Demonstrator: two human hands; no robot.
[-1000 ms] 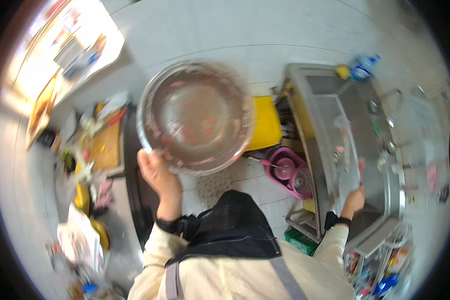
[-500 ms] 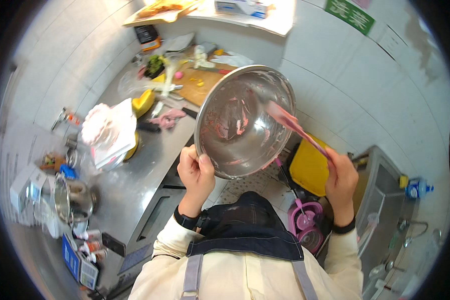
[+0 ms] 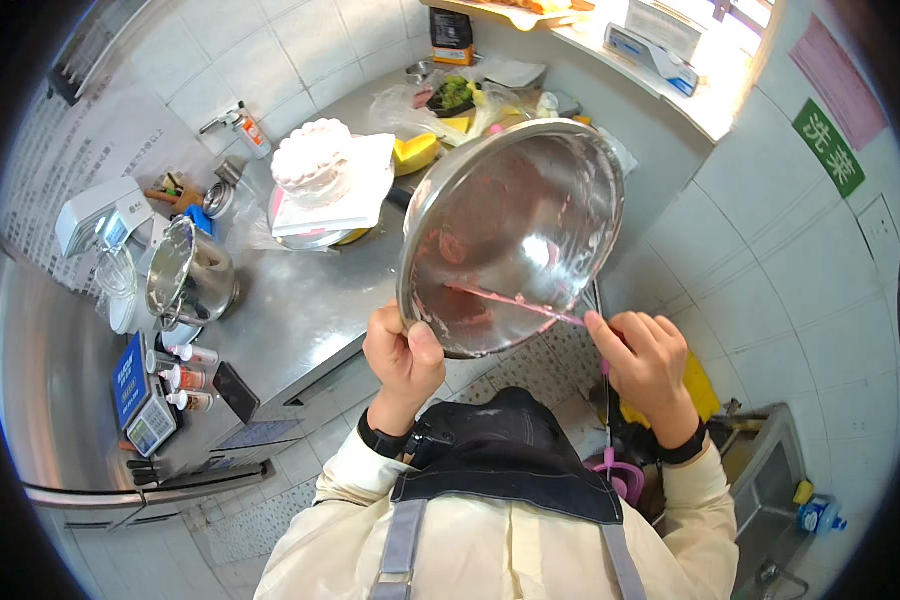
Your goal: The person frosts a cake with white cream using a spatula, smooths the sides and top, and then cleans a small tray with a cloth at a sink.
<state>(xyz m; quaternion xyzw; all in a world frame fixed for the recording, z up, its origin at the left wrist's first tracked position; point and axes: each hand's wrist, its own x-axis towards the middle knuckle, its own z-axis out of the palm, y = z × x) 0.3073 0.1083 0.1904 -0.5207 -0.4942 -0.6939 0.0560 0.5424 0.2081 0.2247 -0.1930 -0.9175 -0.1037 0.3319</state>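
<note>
A large steel mixing bowl [image 3: 530,195] is tilted toward me in front of my chest, with smears of pink cream on its inner wall. My left hand [image 3: 402,355] is closed on its near-left rim, thumb on the outside. A slim spatula [image 3: 515,301], coated in pink, reaches into the bowl, its blade end against the lower inner wall. Its handle end is pinched in my right hand [image 3: 645,362], just off the bowl's right rim. Left of the bowl, a cake with pale pink cream [image 3: 315,165] stands on a white board [image 3: 365,195] on the steel counter.
On the steel counter [image 3: 300,310] stand a steel mixer pot [image 3: 195,270], a scale [image 3: 150,425], several small bottles [image 3: 190,378] and a dark phone [image 3: 236,392]. A yellow fruit piece [image 3: 415,153] lies behind. At right is a sink [image 3: 770,470]; a yellow bin [image 3: 700,390] is below.
My view has swung left, so the counter and cake appear further right. The spatula has moved left and down into the bowl, and my right hand has come closer to the rim.
</note>
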